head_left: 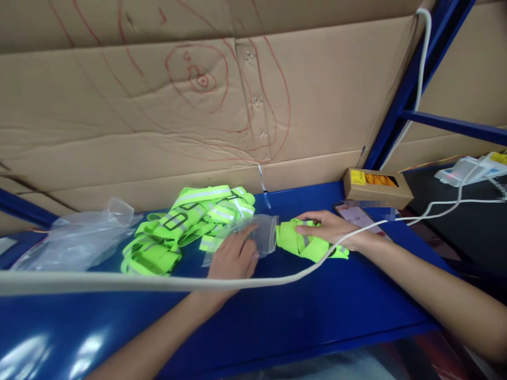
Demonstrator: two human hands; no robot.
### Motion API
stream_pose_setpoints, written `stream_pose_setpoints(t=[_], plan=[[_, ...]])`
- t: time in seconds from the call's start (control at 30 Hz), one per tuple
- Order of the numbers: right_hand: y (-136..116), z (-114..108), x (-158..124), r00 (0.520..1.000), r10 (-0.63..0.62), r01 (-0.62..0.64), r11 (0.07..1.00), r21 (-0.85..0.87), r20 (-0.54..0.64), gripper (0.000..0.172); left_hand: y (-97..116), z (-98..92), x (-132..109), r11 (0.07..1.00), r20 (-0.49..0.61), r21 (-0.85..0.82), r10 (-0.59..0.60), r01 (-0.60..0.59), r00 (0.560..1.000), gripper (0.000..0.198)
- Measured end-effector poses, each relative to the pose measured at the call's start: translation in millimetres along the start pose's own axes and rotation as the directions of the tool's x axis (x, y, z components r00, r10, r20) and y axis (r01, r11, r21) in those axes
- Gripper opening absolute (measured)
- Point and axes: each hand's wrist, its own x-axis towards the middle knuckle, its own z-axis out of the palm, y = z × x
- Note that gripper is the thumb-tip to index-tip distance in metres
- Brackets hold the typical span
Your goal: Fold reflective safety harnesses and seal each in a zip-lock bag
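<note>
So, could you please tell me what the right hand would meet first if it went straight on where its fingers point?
Most likely the clear plastic bag, just beyond the folded neon-green fabric band in the right hand, though depth is hard to judge.

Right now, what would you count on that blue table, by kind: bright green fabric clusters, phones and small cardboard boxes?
Bright green fabric clusters: 2, a loose heap and a bundle under the right hand
Phone: 1
Small cardboard box: 1
Total: 4
</note>
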Motion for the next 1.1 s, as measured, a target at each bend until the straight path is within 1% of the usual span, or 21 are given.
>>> stream_pose_setpoints(t=[0.13, 0.23, 0.3, 0.43, 0.57, 0.63, 0.67, 0.73, 0.83, 0.9, 0.93, 1.0, 1.07, 1.1], plan=[[-2, 0, -4, 0.995, 0.006, -0.009, 0.999, 0.032, 0.101, 0.049, 7, 0.0, 0, 0.991, 0.053, 0.08, 0.098, -0.103, 0.994, 0.011], [-2, -7, -4, 0.988, 0.027, -0.038, 0.997, 0.065, 0.154, 0.048, 5, -2.4, 2, 0.973, 0.079, 0.124, 0.187, -0.195, 0.979, 0.013], [0, -12, -3, 0.989, 0.04, -0.052, 0.995, 0.081, 0.143, 0.047, 1, -5.0, 4, 0.963, 0.085, 0.144, 0.217, -0.228, 0.972, 0.017], [5, -17, 2, 0.997, 0.059, -0.063, 0.994, 0.091, 0.044, 0.048, -4, -9.2, 7, 0.95, 0.096, 0.159, 0.258, -0.271, 0.961, 0.02], [5, -13, 3, 0.997, 0.06, -0.065, 0.99, 0.123, 0.043, 0.046, -1, -7.2, 6, 0.93, 0.093, 0.178, 0.309, -0.321, 0.947, 0.02], [3, -9, 3, 0.998, 0.056, -0.062, 0.984, 0.17, 0.037, 0.047, 1, -5.0, 6, 0.935, 0.089, 0.171, 0.301, -0.312, 0.949, 0.018], [2, -7, 2, 0.998, 0.05, -0.054, 0.979, 0.194, 0.029, 0.048, 1, -4.1, 5, 0.946, 0.08, 0.147, 0.28, -0.29, 0.957, 0.018], [2, -1, 3, 0.999, 0.034, -0.038, 0.977, 0.209, 0.023, 0.047, 1, -2.6, 5, 0.978, 0.051, 0.06, 0.198, -0.201, 0.979, 0.017], [6, 8, 4, 0.998, -0.004, -0.003, 0.992, 0.127, 0.058, 0.046, 0, -0.1, 2, 0.997, 0.018, -0.065, 0.032, -0.031, 0.999, 0.017], [9, 12, 5, 0.996, -0.029, 0.023, 0.997, 0.07, 0.088, 0.047, 0, 2.3, 0, 0.995, 0.012, -0.099, -0.021, 0.022, 1.0, 0.016], [10, 13, 5, 0.995, -0.033, 0.027, 0.998, 0.054, 0.094, 0.048, 1, 3.3, -1, 0.993, 0.012, -0.119, -0.023, 0.024, 1.0, 0.015], [11, 15, 5, 0.995, -0.021, 0.018, 0.999, 0.032, 0.097, 0.05, 6, 3.3, -1, 0.988, 0.046, -0.152, 0.021, -0.014, 0.999, 0.012], [11, 16, 5, 0.995, -0.026, 0.026, 1.0, 0.008, 0.096, 0.05, 12, -0.4, 1, 0.982, 0.099, -0.178, 0.077, -0.058, 0.992, 0.022], [10, 17, 4, 0.995, -0.036, 0.037, 0.999, -0.006, 0.092, 0.051, 16, -3.5, 3, 0.98, 0.123, -0.189, 0.084, -0.06, 0.989, 0.029]])
